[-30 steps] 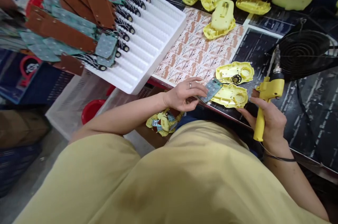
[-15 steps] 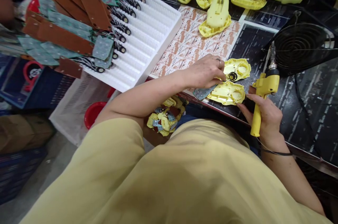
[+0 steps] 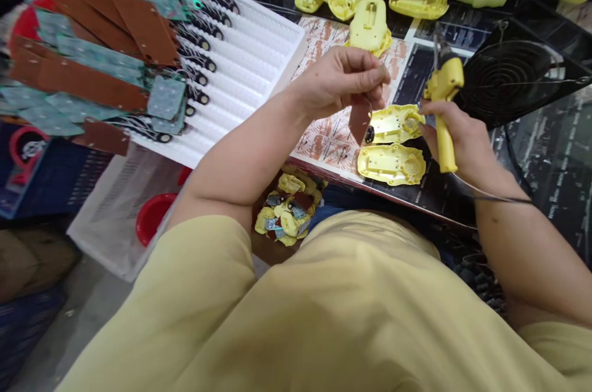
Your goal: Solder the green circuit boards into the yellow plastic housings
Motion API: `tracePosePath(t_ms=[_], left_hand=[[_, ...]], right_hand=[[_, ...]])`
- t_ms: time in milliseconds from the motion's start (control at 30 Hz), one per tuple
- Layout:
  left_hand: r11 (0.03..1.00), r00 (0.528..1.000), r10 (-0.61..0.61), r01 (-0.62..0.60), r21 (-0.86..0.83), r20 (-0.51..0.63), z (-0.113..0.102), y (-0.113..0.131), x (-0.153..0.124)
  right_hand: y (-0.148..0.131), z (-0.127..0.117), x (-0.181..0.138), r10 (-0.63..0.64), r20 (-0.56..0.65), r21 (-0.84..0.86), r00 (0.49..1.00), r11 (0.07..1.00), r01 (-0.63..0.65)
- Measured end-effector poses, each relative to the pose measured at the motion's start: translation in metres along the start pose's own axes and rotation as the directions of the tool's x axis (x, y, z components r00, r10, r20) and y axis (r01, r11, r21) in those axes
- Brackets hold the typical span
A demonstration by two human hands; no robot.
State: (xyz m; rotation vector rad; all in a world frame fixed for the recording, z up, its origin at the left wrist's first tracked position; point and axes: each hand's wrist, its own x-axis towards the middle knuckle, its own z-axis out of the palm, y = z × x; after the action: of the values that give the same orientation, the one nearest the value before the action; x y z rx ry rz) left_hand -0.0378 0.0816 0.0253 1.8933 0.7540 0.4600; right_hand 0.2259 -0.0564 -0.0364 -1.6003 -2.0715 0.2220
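My left hand (image 3: 345, 81) is closed in a pinch above the bench. From its fingers a small brown circuit board (image 3: 359, 122) hangs with thin wires and a small round black speaker (image 3: 369, 134). Just beyond the speaker lies a yellow plastic shell half (image 3: 391, 125), open side up. A second yellow shell half (image 3: 392, 164) rests nearer the bench edge. My right hand (image 3: 469, 139) is wrapped round the handle of a yellow soldering gun (image 3: 444, 87), its tip pointing up and away from me.
At left, a white foam tray (image 3: 259, 40) bears stacked circuit boards (image 3: 97, 71) with wired speakers. Yellow shells (image 3: 419, 7) are piled at the back. A black fan (image 3: 513, 71) stands at right. Below the bench edge is a box of mixed parts (image 3: 289, 210).
My left hand has risen off the shell halves, lifting the board and speaker. My right hand has moved up and away from the near shell half with the soldering gun.
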Motion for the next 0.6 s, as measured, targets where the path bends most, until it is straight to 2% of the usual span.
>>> tracePosePath(t_ms=[67, 167, 300, 433, 533, 600], left_hand=[[1.0, 0.999, -0.009, 0.01, -0.023, 0.042, -0.01, 0.001, 0.003], [0.982, 0.991, 0.005, -0.03, 0.185, 0.136, -0.014, -0.005, 0.007], [0.899, 0.982, 0.073, -0.14, 0.415, 0.172, 0.01, -0.018, 0.011], [0.827, 0.971, 0.135, -0.221, 0.518, 0.199, 0.043, -0.021, 0.016], [0.792, 0.973, 0.111, -0.211, 0.573, 0.204, 0.057, -0.018, 0.02], [0.781, 0.978, 0.084, -0.184, 0.596, 0.192, 0.06, -0.017, 0.023]], right_hand=[[0.006, 0.009, 0.019, 0.015, 0.05, -0.003, 0.999, 1.0, -0.015], [0.009, 0.02, 0.026, 0.018, 0.073, -0.015, 0.997, 1.0, -0.017], [0.002, 0.021, 0.004, 0.018, 0.025, -0.07, 1.0, 0.997, -0.017], [-0.013, 0.015, -0.022, 0.047, -0.088, -0.15, 0.995, 0.987, -0.06], [-0.021, 0.007, -0.038, -0.074, -0.246, -0.195, 0.966, 0.98, 0.025], [-0.022, -0.001, -0.052, -0.185, -0.368, -0.209, 0.911, 0.971, 0.113]])
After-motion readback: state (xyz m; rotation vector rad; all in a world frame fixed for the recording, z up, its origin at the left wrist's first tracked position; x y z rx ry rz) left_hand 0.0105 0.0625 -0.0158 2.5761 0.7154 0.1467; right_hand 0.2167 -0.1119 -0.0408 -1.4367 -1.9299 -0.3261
